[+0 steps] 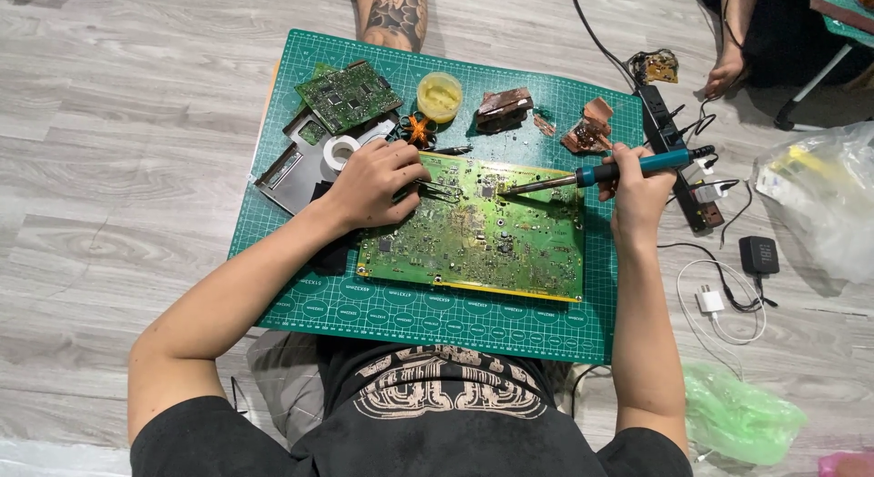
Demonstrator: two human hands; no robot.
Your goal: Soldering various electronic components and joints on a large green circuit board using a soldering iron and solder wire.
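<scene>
Gripping a teal-handled soldering iron [608, 172], the right hand [637, 190] is bringing its tip down onto the large green circuit board [478, 236] lying on the green cutting mat [455, 318] on the floor. Left hand [378, 181] is resting on the board's upper left corner, fingers pinching metal tweezers [435, 191]. Smaller circuit board [348, 96] and yellow flux tub [440, 96] are sitting behind.

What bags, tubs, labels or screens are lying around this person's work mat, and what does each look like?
Round yellow tub: top of the green mat, lid off.
Clear plastic bag: floor at far right, crumpled, yellow and blue inside.
Green plastic bag: floor at lower right, crumpled, translucent.
No screens in view.
</scene>
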